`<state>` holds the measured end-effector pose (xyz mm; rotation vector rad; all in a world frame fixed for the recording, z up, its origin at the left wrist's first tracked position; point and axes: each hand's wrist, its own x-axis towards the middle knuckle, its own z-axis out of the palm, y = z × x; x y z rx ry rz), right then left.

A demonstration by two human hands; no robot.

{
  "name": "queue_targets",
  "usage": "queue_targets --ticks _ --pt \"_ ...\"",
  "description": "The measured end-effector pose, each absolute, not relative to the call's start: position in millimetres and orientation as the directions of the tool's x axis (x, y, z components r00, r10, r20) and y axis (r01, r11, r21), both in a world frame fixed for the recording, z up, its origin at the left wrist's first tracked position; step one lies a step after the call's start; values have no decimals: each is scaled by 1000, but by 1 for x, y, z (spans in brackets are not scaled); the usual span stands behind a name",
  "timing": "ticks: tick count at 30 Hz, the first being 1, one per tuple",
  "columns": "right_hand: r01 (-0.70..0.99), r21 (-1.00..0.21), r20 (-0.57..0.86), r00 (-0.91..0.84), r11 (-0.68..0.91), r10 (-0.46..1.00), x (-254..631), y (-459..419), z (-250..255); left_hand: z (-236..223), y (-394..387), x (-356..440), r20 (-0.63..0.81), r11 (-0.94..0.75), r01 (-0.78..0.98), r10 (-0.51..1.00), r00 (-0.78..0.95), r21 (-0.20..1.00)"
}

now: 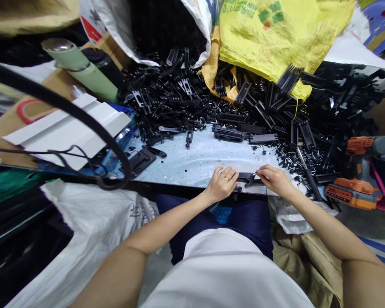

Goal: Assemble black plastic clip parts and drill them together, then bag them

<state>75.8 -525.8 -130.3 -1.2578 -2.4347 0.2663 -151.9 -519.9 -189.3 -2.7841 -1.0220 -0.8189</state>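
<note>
At the front edge of the table, my left hand (222,183) is closed around one end of a black plastic part (246,175). My right hand (273,179) pinches at the other end of that part, thumb and forefinger together. Something small and shiny, perhaps a pin or screw, shows at the right fingertips, too small to name for certain. Beyond the hands lie a black slotted piece (229,134) and a flat toothed black strip (263,138). Small pins and screws (285,160) are scattered to the right.
Heaps of black plastic parts (166,94) fill the table's back, spilling from a white sack (121,30) and a yellow sack (285,38). An orange cordless drill (361,171) and a screwdriver (309,177) are at right. A black cable (67,113) arches across the left.
</note>
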Motion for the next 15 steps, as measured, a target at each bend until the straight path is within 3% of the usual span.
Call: queue_targets --ticks 4,9,12,15 --pt "688 -300 279 -600 661 750 76 -527 -144 -190 -517 -137 499 -843 533 495 711 78" --pt "673 -276 314 -611 686 726 89 -534 -167 -185 -512 -128 287 -862 495 504 815 109" --pt "678 -199 199 -679 707 707 100 -531 -170 -181 -506 -126 165 -876 471 482 860 105" --pt "755 -55 60 -651 654 757 108 -524 -167 -178 -498 -124 107 -823 559 567 817 96"
